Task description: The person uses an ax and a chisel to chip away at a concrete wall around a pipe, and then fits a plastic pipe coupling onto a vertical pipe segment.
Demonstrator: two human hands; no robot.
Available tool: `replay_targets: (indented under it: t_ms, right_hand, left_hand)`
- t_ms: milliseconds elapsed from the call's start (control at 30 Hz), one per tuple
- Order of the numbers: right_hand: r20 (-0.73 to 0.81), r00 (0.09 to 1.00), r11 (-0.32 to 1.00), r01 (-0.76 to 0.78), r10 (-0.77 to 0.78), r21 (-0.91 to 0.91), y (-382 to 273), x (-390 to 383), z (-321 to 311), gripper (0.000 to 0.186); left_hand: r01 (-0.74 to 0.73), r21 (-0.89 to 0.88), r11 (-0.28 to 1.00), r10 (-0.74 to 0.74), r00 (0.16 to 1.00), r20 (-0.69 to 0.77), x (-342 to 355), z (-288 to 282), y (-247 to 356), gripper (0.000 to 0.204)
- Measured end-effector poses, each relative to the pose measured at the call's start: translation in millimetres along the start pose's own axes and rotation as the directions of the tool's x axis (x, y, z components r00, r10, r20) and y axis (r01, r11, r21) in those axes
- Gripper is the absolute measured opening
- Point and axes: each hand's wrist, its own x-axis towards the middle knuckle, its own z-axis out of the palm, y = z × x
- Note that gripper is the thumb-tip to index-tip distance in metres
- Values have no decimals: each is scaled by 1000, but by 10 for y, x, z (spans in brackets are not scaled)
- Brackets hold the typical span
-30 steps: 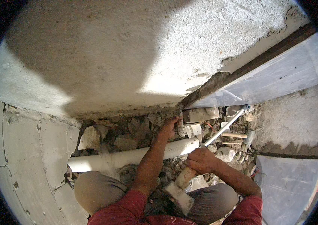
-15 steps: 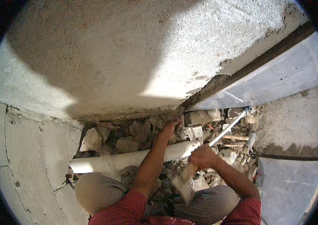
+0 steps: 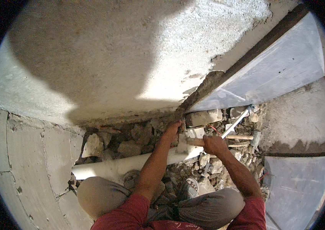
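My right hand is wrapped round the wooden handle of a hammer, which lies roughly level and points left. Its blurred, pale head is close below my left hand. My left hand is closed at the foot of the rough wall, by the lower end of a dark groove. Whatever it grips is mostly hidden by the fingers and too unclear to name. Beneath my left forearm runs a white pipe, partly covered by the arm.
Broken stones and rubble surround the pipe. To the right lie a thin white pipe, a second hammer with a wooden handle, and a brick-like block. Grey panels line the right side; pale blocks stand left.
The hammer has swung up and forward from near my right knee to just below my left hand. My left hand has stayed almost in place; the view has shifted slightly.
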Motion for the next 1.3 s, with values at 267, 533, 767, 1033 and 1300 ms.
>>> replay_targets:
  t_ms: [267,533,767,1033,1300]
  right_hand:
    - [-131,651,661,747,-748,-65,-451,-500,-92,17]
    - [-110,936,941,337,-335,3,-337,-308,-31,26]
    - [-51,988,989,146,-144,37,260,69,394,24]
    - [27,754,746,654,-656,-127,-521,-378,-182,35]
    - [-268,846,847,509,-461,151,-261,-449,54,37]
  left_hand:
    - [120,78,990,-111,987,-114,44,3,139,23]
    - [10,79,997,-19,994,105,404,-268,-269,23]
    - [2,-55,998,-1,1000,19,36,270,149,26]
    - [-310,249,918,324,946,-18,-87,15,176,27]
    - [-92,202,975,101,994,-34,-129,250,324,28]
